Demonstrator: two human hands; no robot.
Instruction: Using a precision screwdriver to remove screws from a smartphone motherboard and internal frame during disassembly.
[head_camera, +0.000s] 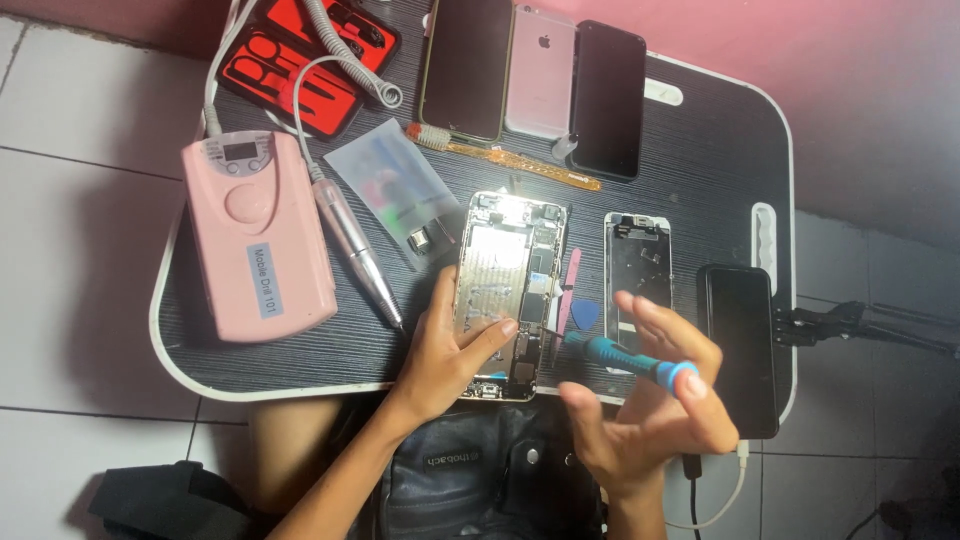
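While you brace the opened phone (507, 290), note these points.

Phone: lies back-open at the near edge of the tray (700, 130), circuit side up.
Left hand (445, 350): laid flat on the phone's left flank, thumb across its lower half, pressing rather than clenched.
Right hand (650, 400): fingers loosely curled round a blue screwdriver (625, 360), tip aimed at the phone's right edge, near its lower part.
Screen frame (637, 270): just right of the phone, with picks (578, 305) between them.
Pink drill box (258, 235): well left of the phone, its handpiece (355, 250) between box and phone.
Dark handset (740, 345): far right of the phone.
Risk, slip: your loose grip could let the tip skid across the board and scratch it.
Risk, drop: the phone overhangs near the tray's edge; a harder push may tip it into your lap.
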